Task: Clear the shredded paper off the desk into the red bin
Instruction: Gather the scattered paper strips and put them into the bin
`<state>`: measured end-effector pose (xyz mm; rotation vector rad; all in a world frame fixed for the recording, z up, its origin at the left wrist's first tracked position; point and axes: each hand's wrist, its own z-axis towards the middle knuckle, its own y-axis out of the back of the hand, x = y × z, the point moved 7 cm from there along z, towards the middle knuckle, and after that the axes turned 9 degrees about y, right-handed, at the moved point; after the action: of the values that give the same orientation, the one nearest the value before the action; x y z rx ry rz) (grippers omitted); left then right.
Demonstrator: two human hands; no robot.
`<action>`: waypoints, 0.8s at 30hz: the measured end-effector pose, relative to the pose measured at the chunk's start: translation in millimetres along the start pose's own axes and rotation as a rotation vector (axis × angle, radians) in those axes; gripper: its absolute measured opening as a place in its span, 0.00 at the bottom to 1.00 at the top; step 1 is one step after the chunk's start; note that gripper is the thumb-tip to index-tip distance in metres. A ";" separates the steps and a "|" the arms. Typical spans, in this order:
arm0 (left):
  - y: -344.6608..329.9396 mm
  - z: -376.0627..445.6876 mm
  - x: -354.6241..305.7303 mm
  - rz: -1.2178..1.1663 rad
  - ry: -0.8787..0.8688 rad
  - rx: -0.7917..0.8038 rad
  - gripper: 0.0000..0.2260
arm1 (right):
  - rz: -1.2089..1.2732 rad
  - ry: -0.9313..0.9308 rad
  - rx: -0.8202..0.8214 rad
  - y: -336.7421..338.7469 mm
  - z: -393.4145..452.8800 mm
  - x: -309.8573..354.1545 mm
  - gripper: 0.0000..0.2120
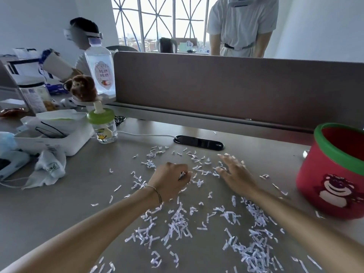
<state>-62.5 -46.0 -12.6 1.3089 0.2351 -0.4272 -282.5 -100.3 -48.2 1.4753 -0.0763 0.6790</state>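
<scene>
Your left hand (173, 178) pinches a few bits of shredded paper (254, 251) mid-frame, your right hand (234, 172) lies flat and released, and a fast sweep toward the red bin (332, 174) at right could scatter bits off the worktop (59, 213).

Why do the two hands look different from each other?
The left hand is curled, its fingers pinching some shredded paper; the right hand is spread flat with straight fingers on the scraps. The left wrist wears a thin bracelet; the right wrist is bare. The right hand lies nearer the red bin than the left hand. Both hands are bare and reach over the same paper-strewn desk.
</scene>
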 end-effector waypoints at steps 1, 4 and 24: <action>6.3 -0.8 4.7 -0.008 0.004 -0.021 0.15 | 0.012 0.028 0.007 -5.1 2.8 9.6 0.28; 23.4 -8.0 21.4 -0.004 0.037 -0.074 0.15 | 0.022 0.137 0.063 -21.6 4.3 44.2 0.29; 76.9 -94.9 104.0 0.018 0.279 -0.133 0.16 | -0.251 0.618 0.098 -80.1 -24.9 197.7 0.26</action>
<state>71.0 43.0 -10.5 1.2368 0.4773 -0.2085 -93.4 0.5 -34.1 1.2808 0.6138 0.9106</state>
